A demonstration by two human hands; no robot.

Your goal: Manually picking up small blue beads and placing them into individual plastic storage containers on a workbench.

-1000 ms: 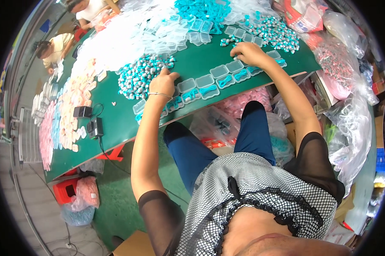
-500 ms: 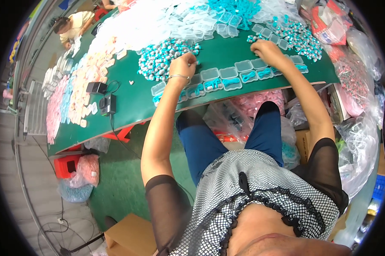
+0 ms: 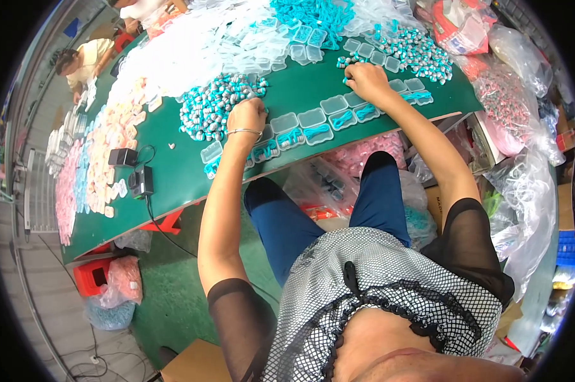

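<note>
My left hand (image 3: 246, 117), with a bracelet at the wrist, is closed at the right edge of a heap of small teal-and-grey plugs (image 3: 204, 109). Its fingers curl inward, and whatever they hold is hidden. Farther right, my right hand (image 3: 368, 83) pinches a small teal plug (image 3: 346, 80) that barely shows at its fingertips. Several lidded clear cases (image 3: 317, 132) lie open in a row along the near table edge, with teal cords in them. My left forearm covers part of that row. Just beyond my right hand are several loose plugs and a few clear cases (image 3: 377, 58).
Another plug heap (image 3: 421, 54), teal cords (image 3: 313, 16) and stacked clear cases (image 3: 236, 48) cover the far side of the green table (image 3: 179, 169). Pale pieces (image 3: 112, 140) and a black adapter (image 3: 140, 183) with a cable lie left. Two people sit at far left.
My whole view has swung, so the table sits farther left and slightly tilted. Both hands stay at nearly the same places over the table. More of a second person shows at the upper left.
</note>
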